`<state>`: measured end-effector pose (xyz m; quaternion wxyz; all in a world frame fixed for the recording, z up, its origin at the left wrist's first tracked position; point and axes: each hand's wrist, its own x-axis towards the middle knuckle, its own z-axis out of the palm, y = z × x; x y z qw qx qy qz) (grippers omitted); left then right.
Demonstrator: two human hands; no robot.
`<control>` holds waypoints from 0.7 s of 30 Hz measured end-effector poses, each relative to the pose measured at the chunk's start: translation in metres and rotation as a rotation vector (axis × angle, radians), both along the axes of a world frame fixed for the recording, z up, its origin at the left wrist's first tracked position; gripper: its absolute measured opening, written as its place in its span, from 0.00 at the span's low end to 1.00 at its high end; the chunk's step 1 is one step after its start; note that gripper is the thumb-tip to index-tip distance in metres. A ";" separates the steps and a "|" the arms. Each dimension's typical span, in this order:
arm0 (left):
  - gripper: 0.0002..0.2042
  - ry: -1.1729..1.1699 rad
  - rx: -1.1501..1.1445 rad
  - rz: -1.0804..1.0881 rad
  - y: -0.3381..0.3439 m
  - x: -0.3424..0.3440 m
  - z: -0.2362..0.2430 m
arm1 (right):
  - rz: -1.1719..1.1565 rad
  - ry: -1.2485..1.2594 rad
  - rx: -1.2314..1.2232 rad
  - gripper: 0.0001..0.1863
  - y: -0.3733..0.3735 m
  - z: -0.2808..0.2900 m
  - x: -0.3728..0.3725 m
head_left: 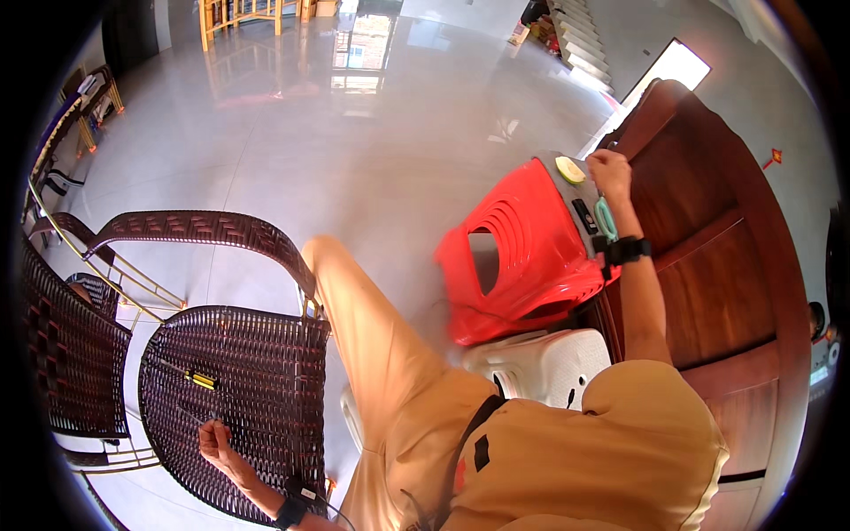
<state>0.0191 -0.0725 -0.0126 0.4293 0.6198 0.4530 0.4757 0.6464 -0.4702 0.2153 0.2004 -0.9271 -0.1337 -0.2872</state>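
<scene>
My left hand is closed above the seat of a dark brown woven chair. A thin shaft seems to stick out from its fingers, but what they grip is too small to name. Near it on the seat lies a screwdriver with a yellow and black handle. My right hand is curled closed beside the grey top of a red plastic stool; its contents are hidden. On that top are a pale yellow-green oval piece, a small black object and a teal loop-shaped handle.
A carved dark wooden panel of furniture rises along my right side. Below the red stool stands a white plastic stool. More woven seating is at the left. Stairs and bamboo-like furniture stand far back on the shiny floor.
</scene>
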 end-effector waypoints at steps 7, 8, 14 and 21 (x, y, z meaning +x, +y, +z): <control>0.12 0.022 0.001 0.027 -0.004 -0.011 0.000 | -0.103 0.773 -0.159 0.13 -0.045 0.002 -0.021; 0.12 0.041 -0.010 0.026 -0.002 -0.016 -0.002 | -0.097 0.780 -0.165 0.13 -0.041 -0.009 -0.021; 0.08 -0.014 -0.037 0.006 0.001 -0.011 -0.015 | 0.136 0.463 -0.302 0.16 -0.072 -0.050 0.005; 0.06 -0.159 -0.123 0.040 0.000 -0.012 -0.008 | 0.065 0.593 -0.063 0.09 -0.066 -0.071 0.023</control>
